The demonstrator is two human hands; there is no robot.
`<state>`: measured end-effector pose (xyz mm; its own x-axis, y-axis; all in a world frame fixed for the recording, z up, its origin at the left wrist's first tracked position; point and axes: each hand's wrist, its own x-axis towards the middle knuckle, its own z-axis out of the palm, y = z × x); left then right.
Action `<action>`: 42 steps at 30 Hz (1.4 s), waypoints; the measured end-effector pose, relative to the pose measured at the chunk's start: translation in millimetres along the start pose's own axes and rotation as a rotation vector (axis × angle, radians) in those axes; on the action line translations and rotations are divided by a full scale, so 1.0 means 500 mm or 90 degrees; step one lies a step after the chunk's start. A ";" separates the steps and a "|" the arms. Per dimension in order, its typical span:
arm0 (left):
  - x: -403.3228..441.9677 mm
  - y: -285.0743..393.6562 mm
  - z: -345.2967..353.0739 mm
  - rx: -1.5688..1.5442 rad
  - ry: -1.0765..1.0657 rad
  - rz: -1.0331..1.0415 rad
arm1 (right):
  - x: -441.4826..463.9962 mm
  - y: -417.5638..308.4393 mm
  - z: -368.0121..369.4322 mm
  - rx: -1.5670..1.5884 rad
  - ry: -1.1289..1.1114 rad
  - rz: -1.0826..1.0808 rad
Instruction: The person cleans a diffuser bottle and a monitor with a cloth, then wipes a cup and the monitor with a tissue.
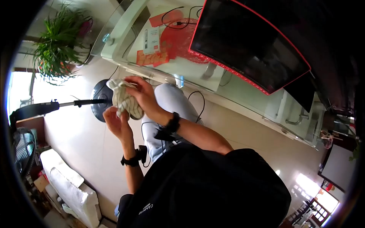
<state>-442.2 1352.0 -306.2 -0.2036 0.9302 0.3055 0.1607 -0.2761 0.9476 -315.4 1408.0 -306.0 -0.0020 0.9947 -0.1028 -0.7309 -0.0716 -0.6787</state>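
Observation:
A bunched white cloth (125, 99) with thin dark stripes is held up in front of my knees; I cannot tell what kind of item it is. My right hand (146, 98) is closed around its upper right side, fingers across the top. Below it, my left hand (118, 123) pinches the lower left edge, fingertips pressed together. Each wrist wears a black strap; the left one (131, 159) carries a small box with a cable.
A glass-topped desk (182, 78) runs along the upper right, bearing a red-edged monitor (251, 43), red papers (152, 57) and a white box (151, 40). A stand with a round dark base (99, 114) is left of the cloth. A white-covered seat (70, 186) and a plant (57, 41) lie farther left.

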 end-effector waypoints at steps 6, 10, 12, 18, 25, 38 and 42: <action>-0.042 0.103 -0.022 -0.008 0.034 0.064 | -0.106 -0.011 -0.075 -0.168 -0.190 0.157; -0.026 0.169 -0.035 -0.086 -0.030 0.029 | -0.145 -0.064 -0.084 -0.445 -0.291 0.061; -0.013 0.183 -0.061 -0.085 -0.102 0.017 | -0.164 -0.091 -0.079 -0.662 -0.262 -0.143; 0.009 0.226 -0.077 -0.088 -0.303 0.082 | -0.184 -0.101 -0.073 -0.563 -0.457 -0.092; 0.019 0.272 -0.120 0.015 -0.314 0.093 | -0.219 -0.194 -0.079 -0.537 -0.361 -0.102; 0.087 0.211 -0.082 0.096 -0.378 -0.046 | -0.246 -0.306 -0.168 -0.727 -0.288 -0.102; 0.061 0.058 -0.080 0.259 -0.535 -0.121 | -0.276 -0.322 -0.150 -0.698 -0.208 -0.035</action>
<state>-482.3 1362.9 -265.6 0.4748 0.8640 -0.1677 0.5525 -0.1442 0.8210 -146.2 1276.6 -237.0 -0.2830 0.9586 0.0322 0.2519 0.1066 -0.9619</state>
